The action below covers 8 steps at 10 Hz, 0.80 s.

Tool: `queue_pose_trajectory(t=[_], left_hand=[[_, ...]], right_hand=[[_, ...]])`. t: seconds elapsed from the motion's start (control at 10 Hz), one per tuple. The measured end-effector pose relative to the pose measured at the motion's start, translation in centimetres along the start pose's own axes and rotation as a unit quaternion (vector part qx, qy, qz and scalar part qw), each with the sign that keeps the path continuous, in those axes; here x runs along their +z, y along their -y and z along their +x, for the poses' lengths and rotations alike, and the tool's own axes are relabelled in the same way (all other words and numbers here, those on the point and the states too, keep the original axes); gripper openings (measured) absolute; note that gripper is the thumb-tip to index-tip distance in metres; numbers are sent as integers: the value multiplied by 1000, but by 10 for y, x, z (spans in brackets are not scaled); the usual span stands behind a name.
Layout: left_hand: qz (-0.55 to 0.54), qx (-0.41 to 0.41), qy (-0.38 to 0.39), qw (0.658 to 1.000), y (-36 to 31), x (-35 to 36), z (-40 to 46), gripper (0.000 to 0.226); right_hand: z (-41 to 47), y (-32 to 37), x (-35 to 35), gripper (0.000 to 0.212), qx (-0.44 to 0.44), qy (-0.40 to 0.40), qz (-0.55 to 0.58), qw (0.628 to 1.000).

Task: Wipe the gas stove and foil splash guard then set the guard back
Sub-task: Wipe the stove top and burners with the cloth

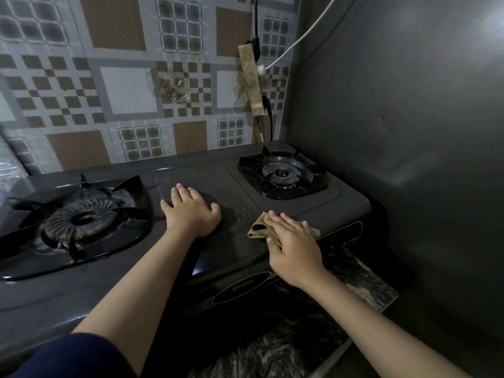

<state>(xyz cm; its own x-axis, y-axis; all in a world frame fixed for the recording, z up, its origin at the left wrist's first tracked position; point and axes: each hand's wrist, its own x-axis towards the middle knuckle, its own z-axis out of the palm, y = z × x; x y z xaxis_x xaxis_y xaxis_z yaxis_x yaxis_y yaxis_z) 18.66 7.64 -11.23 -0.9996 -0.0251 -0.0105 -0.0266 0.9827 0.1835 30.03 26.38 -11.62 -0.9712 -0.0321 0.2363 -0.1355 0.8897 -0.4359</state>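
Right hand (293, 248) flat, pressing cloth (257, 227) on gas stove (321, 205), left hand (191, 211) flat, empty

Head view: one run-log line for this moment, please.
phase: wiping stove | right hand: flat on cloth | left hand: braced on top | splash guard: unseen

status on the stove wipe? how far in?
Done: can't confirm; no part of the stove top looks clearly cleaner than the rest. In hand: right hand presses a cloth flat near the front edge, below the right burner; left hand rests flat on the centre panel. Left: burner areas, and the guard, which I can't identify in view.
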Motion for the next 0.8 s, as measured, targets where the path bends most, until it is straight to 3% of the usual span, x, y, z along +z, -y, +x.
queue_pose_trajectory(t=[0.2, 0.3, 0.5, 0.8], left_hand=[[1, 1, -3, 1000, 0, 0, 0, 78], [2, -1, -4, 1000, 0, 1, 0, 78], [5, -8, -22, 1000, 1, 2, 1, 76], [21, -30, -28, 999, -2, 3, -1, 72]], right_hand=[[4, -14, -28, 43, -55, 26, -14, 998], [19, -24, -48, 16, -62, 88, 15, 994], [91, -24, -75, 24, -75, 230, 72, 968], [193, -8, -92, 14, -162, 211, 98, 959]])
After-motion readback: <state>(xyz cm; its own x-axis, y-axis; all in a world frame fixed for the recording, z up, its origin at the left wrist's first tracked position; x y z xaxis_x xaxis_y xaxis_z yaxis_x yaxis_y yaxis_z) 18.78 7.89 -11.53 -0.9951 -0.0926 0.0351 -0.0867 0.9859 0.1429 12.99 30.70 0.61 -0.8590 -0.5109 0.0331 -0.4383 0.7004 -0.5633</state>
